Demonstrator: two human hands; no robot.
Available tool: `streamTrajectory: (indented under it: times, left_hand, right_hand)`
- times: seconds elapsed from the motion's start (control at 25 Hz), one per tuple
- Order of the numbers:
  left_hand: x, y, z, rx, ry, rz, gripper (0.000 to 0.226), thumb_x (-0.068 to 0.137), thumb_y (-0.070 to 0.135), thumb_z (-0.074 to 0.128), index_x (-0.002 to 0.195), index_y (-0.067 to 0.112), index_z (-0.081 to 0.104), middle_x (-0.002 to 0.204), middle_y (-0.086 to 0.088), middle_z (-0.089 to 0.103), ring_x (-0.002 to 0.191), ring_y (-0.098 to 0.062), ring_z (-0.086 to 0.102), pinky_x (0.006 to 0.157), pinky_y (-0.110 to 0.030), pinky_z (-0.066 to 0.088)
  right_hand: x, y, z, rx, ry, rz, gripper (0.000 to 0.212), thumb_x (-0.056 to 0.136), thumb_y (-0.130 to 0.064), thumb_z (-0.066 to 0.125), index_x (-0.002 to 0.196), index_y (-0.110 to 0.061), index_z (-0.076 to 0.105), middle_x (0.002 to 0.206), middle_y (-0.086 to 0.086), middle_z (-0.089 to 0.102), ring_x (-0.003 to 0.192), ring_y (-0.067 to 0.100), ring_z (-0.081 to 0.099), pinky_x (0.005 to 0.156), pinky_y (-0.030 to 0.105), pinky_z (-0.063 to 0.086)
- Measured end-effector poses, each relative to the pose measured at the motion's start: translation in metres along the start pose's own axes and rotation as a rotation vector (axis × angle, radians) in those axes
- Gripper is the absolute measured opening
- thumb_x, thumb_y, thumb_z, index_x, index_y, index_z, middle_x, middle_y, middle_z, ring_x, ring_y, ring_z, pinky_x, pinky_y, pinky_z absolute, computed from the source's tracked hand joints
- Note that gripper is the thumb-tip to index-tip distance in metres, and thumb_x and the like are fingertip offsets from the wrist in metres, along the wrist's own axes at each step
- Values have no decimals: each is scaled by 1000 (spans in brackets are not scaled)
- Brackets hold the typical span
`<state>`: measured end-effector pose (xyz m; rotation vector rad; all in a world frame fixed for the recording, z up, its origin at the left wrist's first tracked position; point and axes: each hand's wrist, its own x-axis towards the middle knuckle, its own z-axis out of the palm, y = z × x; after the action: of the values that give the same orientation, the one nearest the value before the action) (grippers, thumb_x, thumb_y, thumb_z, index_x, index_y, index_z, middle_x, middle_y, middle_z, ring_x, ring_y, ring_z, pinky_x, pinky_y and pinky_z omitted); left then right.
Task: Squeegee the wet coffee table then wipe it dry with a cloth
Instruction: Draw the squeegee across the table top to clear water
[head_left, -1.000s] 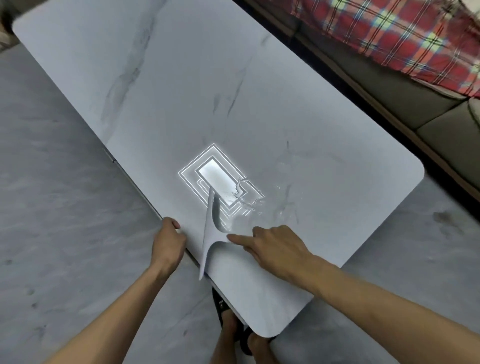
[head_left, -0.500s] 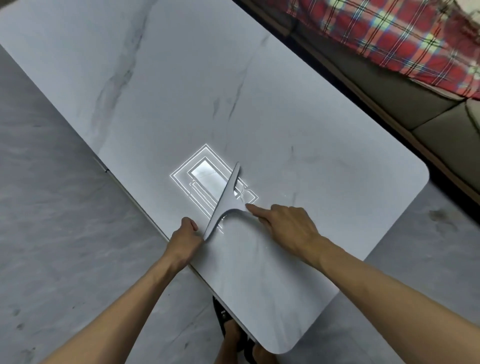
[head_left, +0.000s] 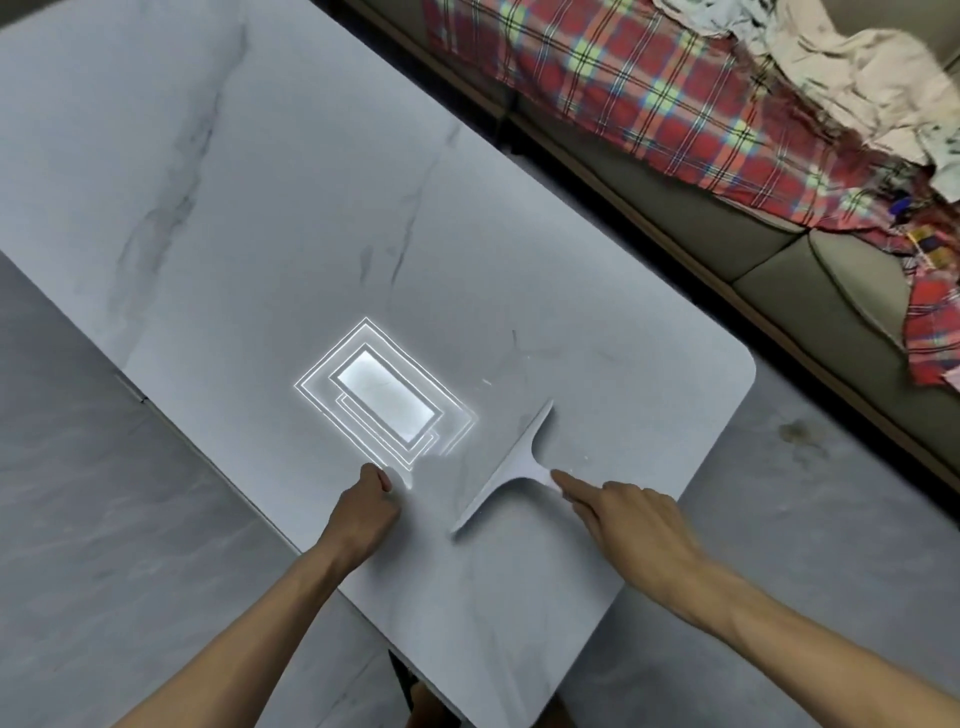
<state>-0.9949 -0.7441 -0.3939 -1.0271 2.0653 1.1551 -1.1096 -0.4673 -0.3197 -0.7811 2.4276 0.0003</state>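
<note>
- The squeegee, pale and T-shaped, lies with its blade on the marbled grey tabletop, near the rounded corner closest to the person and just right of the bright reflection of a rectangular lamp
- The blade runs slantwise, its near end pointing toward the person's left arm and its far end toward the sofa; the short handle sticks out to the right
- The right hand grips that handle: its fingers are clamped on it, the index one stretched along the top with its tip just short of the blade, the others curled round the handle and hiding most of it
- The left hand rests on the tabletop by the near long edge, left of the squeegee and not touching it; its fingers are curled in together, thumb against them, and nothing shows in their hold
- The blade's near tip lies between the two hands
- A few small pale flecks sit on the tabletop beyond the blade's far end; whether they are water cannot be told
- A red plaid blanket and crumpled whitish fabric lie on the sofa
- Grey floor shows on both sides of the tabletop
</note>
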Motion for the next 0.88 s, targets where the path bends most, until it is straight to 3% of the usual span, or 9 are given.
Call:
streamTrajectory:
  times: [0.12, 0.2, 0.32, 0.56, 0.72, 0.88]
  left_hand:
    - [4, 12, -1, -43, 27, 10, 20, 83, 6, 45, 103, 9, 42, 68, -5, 47, 59, -19, 38, 52, -30, 29]
    - [4, 21, -1, -71, 39, 10, 20, 82, 7, 46, 101, 11, 41, 66, -4, 46, 57, -19, 37, 51, -30, 28]
    - [8, 44, 11, -96, 37, 12, 19, 83, 7, 47, 100, 12, 41, 67, -5, 47, 57, -20, 38, 53, -30, 29]
    - [28, 93, 56, -75, 59, 19, 12, 82, 4, 47, 84, 10, 38, 73, -6, 40, 61, -19, 29, 53, -29, 26]
    - [45, 101, 72, 1, 26, -33, 15, 79, 2, 52, 90, 6, 43, 89, -6, 44, 64, -17, 36, 53, -25, 29]
    - [58, 96, 78, 19, -3, -69, 22, 77, 1, 49, 99, 4, 45, 108, -9, 40, 73, -22, 40, 59, -28, 35]
  right_hand:
    - [43, 14, -41, 50, 95, 6, 46, 102, -35, 31, 147, -47, 26, 109, 0, 66, 96, 28, 63, 77, 36, 46]
    - [70, 19, -63, 52, 70, 11, 52, 99, -26, 34, 147, -43, 27, 118, 4, 65, 101, 33, 60, 78, 36, 44]
    - [108, 47, -94, 175, 107, 89, 48, 101, -28, 33, 147, -39, 30, 128, 9, 61, 110, 39, 55, 87, 39, 43]
    - [198, 122, -140, 269, 226, 287, 38, 94, -7, 32, 130, -14, 40, 119, 22, 58, 98, 39, 51, 71, 34, 35]
    - [223, 134, -133, 321, 141, 290, 42, 94, -6, 31, 136, -10, 39, 125, 22, 55, 100, 37, 51, 73, 32, 37]
    - [185, 117, -108, 270, -83, 210, 59, 95, -9, 32, 151, -20, 17, 125, 19, 52, 102, 35, 53, 74, 31, 39]
